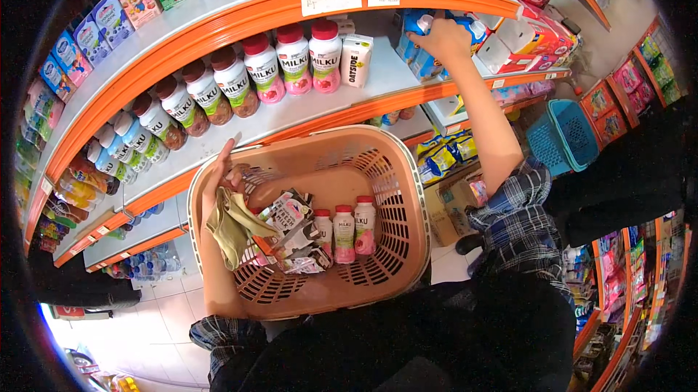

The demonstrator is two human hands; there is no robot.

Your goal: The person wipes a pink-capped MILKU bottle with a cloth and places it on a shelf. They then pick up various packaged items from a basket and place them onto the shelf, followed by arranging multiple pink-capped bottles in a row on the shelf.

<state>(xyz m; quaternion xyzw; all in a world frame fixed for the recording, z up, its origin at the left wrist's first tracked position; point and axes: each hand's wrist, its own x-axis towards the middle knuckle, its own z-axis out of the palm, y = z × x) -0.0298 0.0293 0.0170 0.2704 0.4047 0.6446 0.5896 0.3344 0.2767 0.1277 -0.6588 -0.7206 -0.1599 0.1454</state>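
My right hand (450, 40) is on blue-and-white drink packs (417, 59) on the shelf, thumb on their near side and some fingers hidden behind them. At the left side of a brown plastic shopping basket (332, 138), my left hand (222, 171) holds a yellow-green cloth (232, 231) hanging inside the rim. Small milk cartons (289, 215) lie jumbled in the basket. Beside them stand three Milku bottles (344, 234) with red caps. A white Oatside carton (357, 62) stands on the shelf left of my right hand.
A row of Milku bottles (234, 84) lines the shelf (381, 73) behind the basket. The orange edge of the upper shelf (262, 13) overhangs it. Red-and-white cartons (523, 43) sit to the right. A blue basket (564, 135) stands further right, near stocked racks.
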